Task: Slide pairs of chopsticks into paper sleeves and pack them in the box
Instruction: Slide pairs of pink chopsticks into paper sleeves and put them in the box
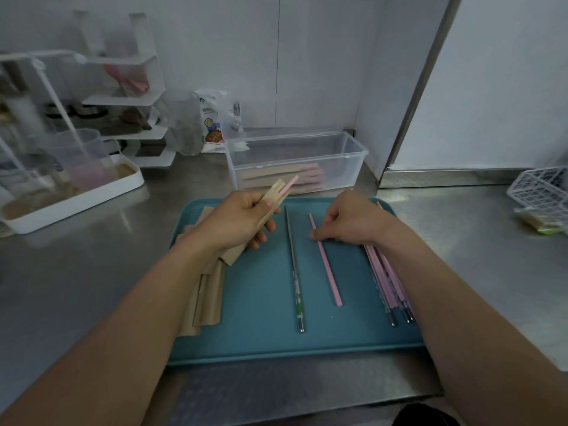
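My left hand (242,218) grips a brown paper sleeve (272,204) above the teal tray (264,342), and a pink chopstick tip (290,182) pokes out of its far end. My right hand (347,218) touches a loose pink chopstick (327,267) on the tray with its fingertips. A metal chopstick (293,272) lies beside it to the left. More pink and metal chopsticks (388,284) lie under my right wrist. Spare paper sleeves (207,299) are stacked at the tray's left side. The clear plastic box (296,161) behind the tray holds several sleeved pairs.
A white tray with a measuring jug (80,162) stands at the left, with a white shelf rack (123,96) behind it. A glass jar (183,123) and snack packets sit near the wall. A white wire basket (541,192) is at the right edge.
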